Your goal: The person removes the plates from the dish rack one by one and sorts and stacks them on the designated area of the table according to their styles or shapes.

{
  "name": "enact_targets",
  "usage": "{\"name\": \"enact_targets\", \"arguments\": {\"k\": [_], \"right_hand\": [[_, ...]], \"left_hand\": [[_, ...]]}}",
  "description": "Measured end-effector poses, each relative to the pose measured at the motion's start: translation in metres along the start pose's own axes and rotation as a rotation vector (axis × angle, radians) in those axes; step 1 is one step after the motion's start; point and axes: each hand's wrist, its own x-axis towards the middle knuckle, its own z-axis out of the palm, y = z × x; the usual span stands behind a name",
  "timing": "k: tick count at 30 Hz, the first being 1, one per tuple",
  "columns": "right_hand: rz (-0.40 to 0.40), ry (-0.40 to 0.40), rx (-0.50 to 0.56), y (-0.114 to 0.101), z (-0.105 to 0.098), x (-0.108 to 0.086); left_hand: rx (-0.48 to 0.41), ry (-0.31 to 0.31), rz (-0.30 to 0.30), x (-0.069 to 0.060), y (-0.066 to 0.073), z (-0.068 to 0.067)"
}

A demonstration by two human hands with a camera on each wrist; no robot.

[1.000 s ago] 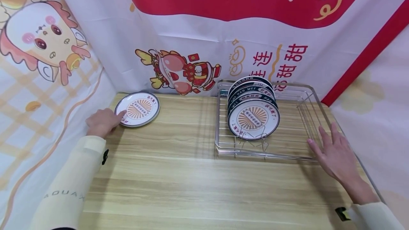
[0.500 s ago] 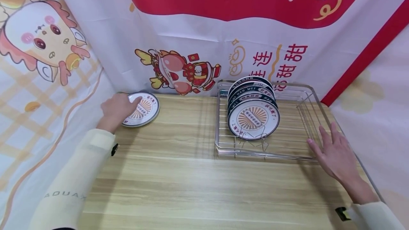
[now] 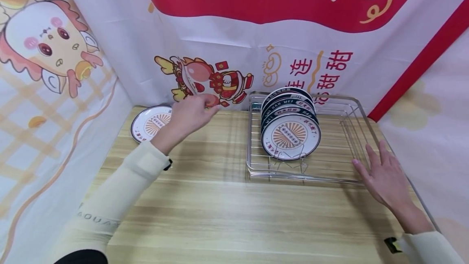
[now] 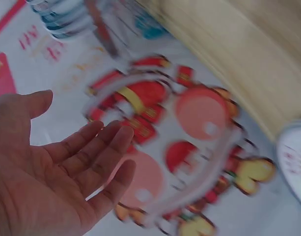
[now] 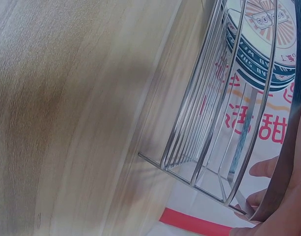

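Note:
The left hand [image 3: 190, 114] hovers above the table's back edge, between the flat plates and the rack; in the left wrist view that hand [image 4: 76, 167] is empty, its fingers loosely extended. White plates with dark rims [image 3: 152, 123] lie stacked at the left, partly behind the forearm. Several plates [image 3: 291, 137] stand upright, leaning one behind another, at the left side of the wire rack [image 3: 293, 176]. The right hand [image 3: 389, 178] rests at the rack's right front corner, fingers spread; in the right wrist view its fingers [image 5: 264, 168] show beside the rack's metal rim [image 5: 283, 172].
A wooden table [image 3: 234, 219] spreads in front of the rack. Printed cloth [image 3: 227, 31] hangs directly behind the table, and more patterned cloth [image 3: 55, 133] stands along the left side. A red stripe [image 3: 421, 58] runs down the cloth at the right.
The left hand has moved right, from the flat plates at the left to a spot between them and the rack. The right hand and the plates in the rack have stayed still.

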Motion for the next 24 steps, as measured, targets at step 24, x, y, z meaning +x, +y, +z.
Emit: {"name": "enact_targets", "arguments": {"k": [24], "right_hand": [[0.009, -0.011, 0.012, -0.002, -0.001, 0.000]], "left_hand": [[-0.082, -0.229, 0.411, 0.031, 0.129, 0.033]]}}
